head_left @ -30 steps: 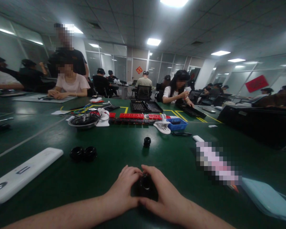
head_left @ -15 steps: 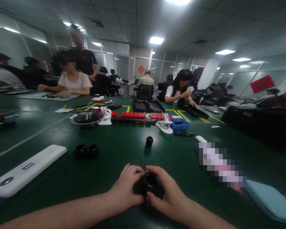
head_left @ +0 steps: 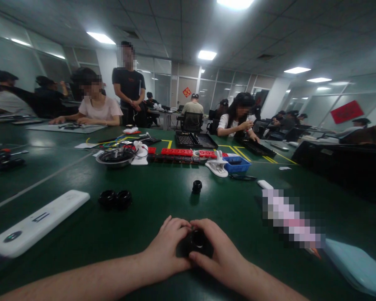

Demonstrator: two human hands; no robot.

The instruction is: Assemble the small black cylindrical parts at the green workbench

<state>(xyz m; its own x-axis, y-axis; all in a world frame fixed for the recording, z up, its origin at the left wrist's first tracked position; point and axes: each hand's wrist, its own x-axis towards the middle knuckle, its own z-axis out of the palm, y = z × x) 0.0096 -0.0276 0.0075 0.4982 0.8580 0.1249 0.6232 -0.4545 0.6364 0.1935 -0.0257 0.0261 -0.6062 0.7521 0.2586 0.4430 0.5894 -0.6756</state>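
A glossy black ring-shaped part [head_left: 198, 238] stands low at the table's near middle, with a round opening in its top. My left hand [head_left: 169, 244] curls round its left side, fingertips touching it. From the right, my right hand [head_left: 218, 246] wraps the same part, thumb in front and fingers behind. Both thumbs nearly meet at its near side, hiding its lower part. Beyond the hands stands a smaller black part [head_left: 197, 186] with a ridged top. Two more black ring-shaped parts [head_left: 115, 199] sit side by side to the left.
A long white device [head_left: 50, 217] lies at left, a light-blue pouch [head_left: 357, 263] at right. Across the green table [head_left: 156, 188] stand a metal bowl [head_left: 114, 164], white clips, a red strip [head_left: 177, 152] and a blue bin [head_left: 237, 165]. Co-workers sit beyond.
My hands stay round the black part, my right thumb shifting slightly left across its front. The view has shifted a little, and a standing person in the background appears farther right.
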